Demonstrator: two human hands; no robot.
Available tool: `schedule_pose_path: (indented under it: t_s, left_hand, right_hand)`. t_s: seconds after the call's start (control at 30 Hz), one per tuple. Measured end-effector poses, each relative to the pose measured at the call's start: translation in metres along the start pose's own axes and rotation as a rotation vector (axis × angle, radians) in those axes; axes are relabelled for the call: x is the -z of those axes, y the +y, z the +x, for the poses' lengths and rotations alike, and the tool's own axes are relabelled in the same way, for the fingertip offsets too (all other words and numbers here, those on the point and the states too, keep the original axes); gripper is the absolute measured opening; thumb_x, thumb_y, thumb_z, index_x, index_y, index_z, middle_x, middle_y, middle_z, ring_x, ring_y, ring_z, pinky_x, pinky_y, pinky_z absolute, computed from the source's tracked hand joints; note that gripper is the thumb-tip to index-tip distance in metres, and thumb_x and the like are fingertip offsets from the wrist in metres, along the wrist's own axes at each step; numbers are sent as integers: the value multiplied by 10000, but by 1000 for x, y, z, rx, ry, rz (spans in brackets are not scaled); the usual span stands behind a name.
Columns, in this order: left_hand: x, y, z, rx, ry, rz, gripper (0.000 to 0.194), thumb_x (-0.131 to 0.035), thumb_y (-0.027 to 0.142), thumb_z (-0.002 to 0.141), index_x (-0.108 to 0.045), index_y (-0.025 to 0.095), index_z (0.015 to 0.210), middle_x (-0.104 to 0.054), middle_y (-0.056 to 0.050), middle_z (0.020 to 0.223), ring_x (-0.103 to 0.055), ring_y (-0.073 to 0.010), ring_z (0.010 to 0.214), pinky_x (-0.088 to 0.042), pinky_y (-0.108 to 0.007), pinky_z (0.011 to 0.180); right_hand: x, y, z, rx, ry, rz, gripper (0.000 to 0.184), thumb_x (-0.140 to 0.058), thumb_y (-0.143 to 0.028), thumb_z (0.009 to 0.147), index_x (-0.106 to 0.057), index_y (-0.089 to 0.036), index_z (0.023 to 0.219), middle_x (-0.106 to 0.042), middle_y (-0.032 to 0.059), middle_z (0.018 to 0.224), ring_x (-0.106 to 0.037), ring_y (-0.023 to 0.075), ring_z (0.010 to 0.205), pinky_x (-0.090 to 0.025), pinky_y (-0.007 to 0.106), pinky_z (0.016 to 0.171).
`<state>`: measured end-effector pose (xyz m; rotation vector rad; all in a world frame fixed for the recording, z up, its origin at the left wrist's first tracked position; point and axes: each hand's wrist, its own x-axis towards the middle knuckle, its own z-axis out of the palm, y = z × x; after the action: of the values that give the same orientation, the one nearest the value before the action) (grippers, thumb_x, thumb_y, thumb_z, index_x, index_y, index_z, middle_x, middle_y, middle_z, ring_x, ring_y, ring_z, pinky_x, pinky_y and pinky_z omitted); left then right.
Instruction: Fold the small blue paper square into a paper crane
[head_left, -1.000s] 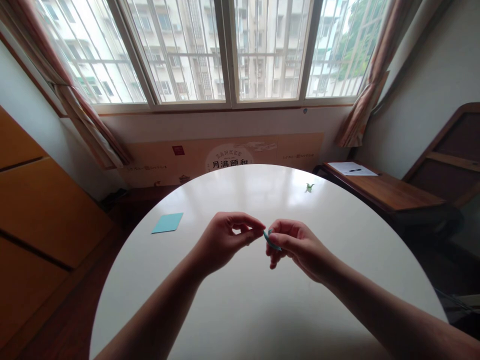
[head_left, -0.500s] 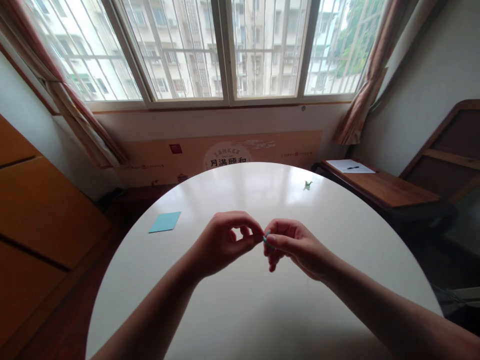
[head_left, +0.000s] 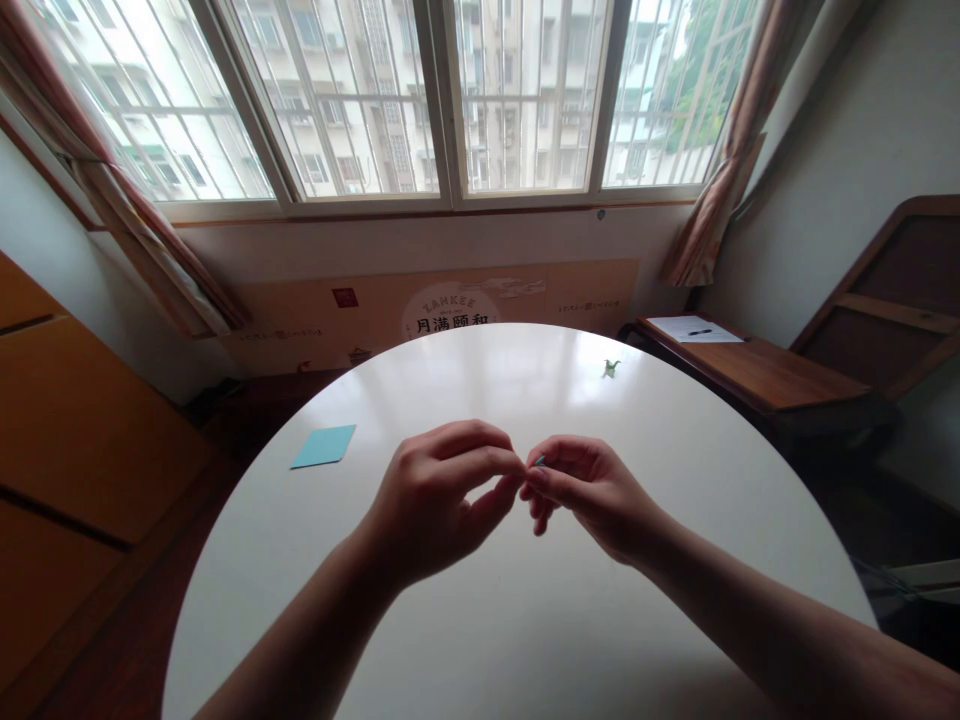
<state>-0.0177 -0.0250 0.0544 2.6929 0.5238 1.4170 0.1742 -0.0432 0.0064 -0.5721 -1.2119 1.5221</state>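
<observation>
Over the middle of the white round table, my right hand (head_left: pixel 589 488) pinches a small piece of folded blue-green paper (head_left: pixel 540 461) between thumb and forefinger. Only a thin tip of it shows; the rest is hidden by the fingers. From the other side my left hand (head_left: pixel 442 490) meets it, its thumb and fingertips closed at the same spot and touching the right fingertips. A flat light-blue paper square (head_left: pixel 324 447) lies on the table to the left. Farther back on the right stands a small green folded paper crane (head_left: pixel 611 368).
The white round table (head_left: pixel 480 640) fills the lower view. Behind it are a printed box panel (head_left: pixel 525 295) and a barred window. At right, a wooden side table (head_left: pixel 795 375) holds a paper sheet (head_left: pixel 690 329) with a pen, near a wooden chair (head_left: pixel 885 290).
My left hand has turned, and its fingers now reach further over the pinch. Less of the folded paper shows between my hands. The view has shifted slightly.
</observation>
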Motion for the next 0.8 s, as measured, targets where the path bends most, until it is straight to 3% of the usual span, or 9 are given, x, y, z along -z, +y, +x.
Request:
schedule_pose_path:
  t_s: [0.33,0.8]
  left_hand:
    - [-2,8,1,-112,123,113,159,-761,34,778,-720,176,838,-697,-16,813,-624,-101,668,-512,-223,626]
    - [-8,11,-1,-82,117,159,146,-718,49,806,-696,190,837,-680,7,810,-641,-92,675,-522,-193,626]
  right_hand:
    - [-3,0,-3,63,2,62,78,-814,-259,817,-785,-189,833,-712,14,683,-661,113,586,-590,219,529]
    - [-3,-3,-5,119,38,33,120,-800,-270,819,-747,-164,803,-690,12,680,-636,121,577,-579,246,524]
